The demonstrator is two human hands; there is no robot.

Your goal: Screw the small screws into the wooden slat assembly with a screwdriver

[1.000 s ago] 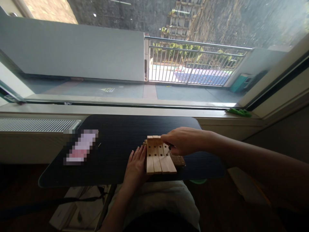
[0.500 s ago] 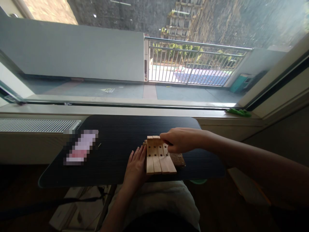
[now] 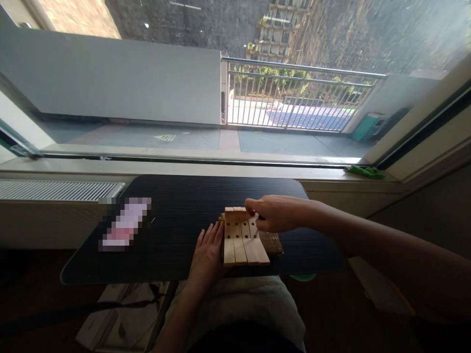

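Note:
A small wooden piece (image 3: 239,250) of several pale slats, with two rows of dark round holes or screw heads, lies on the black table. Along its left edge rests my left hand (image 3: 208,250), fingers stretched out and touching the side. My right hand (image 3: 274,213) is closed in a fist above the right-hand slat. From it a thin-shafted tool (image 3: 256,232) points down at the lower dark spot of that slat; its handle is mostly hidden in my fingers. A rough brown block (image 3: 271,242) sits beneath and to the right of the slats.
The black table (image 3: 176,196) stands against the window sill (image 3: 206,168). A pixelated pink and white item (image 3: 127,223) lies at its left, with a small thin sliver (image 3: 153,220) beside it. A green cloth (image 3: 365,172) is on the sill; a radiator (image 3: 61,191) is at left.
My right fist has turned slightly around the tool. The wooden piece and my left hand keep their places; the whole view has shifted a little.

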